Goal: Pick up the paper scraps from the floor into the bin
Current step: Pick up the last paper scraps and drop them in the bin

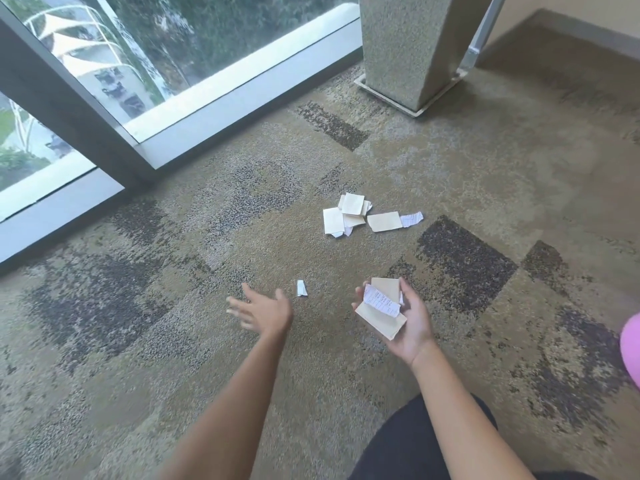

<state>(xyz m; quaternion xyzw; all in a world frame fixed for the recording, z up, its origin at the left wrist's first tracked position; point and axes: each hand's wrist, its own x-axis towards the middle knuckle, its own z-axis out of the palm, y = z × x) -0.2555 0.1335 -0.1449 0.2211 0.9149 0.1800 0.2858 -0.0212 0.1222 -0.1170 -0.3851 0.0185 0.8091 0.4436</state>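
Note:
My right hand [412, 323] is palm up and holds a small stack of paper scraps [381, 308]: beige pieces with a white printed slip on top. My left hand [261, 311] is open with fingers spread, blurred, hovering just left of a small white scrap [301, 288] lying on the carpet. Farther ahead a pile of beige and white scraps [348, 214] lies on the floor, with a beige piece [384, 221] and a crumpled white slip [411, 218] to its right. No bin is recognisable in view.
Patterned brown carpet [173, 341] covers the floor. A floor-to-ceiling window with a dark frame [69, 109] runs along the left. A speckled stone pillar [412, 46] stands at the back. A pink object [631, 348] shows at the right edge. My dark-clothed knee [415, 445] is below.

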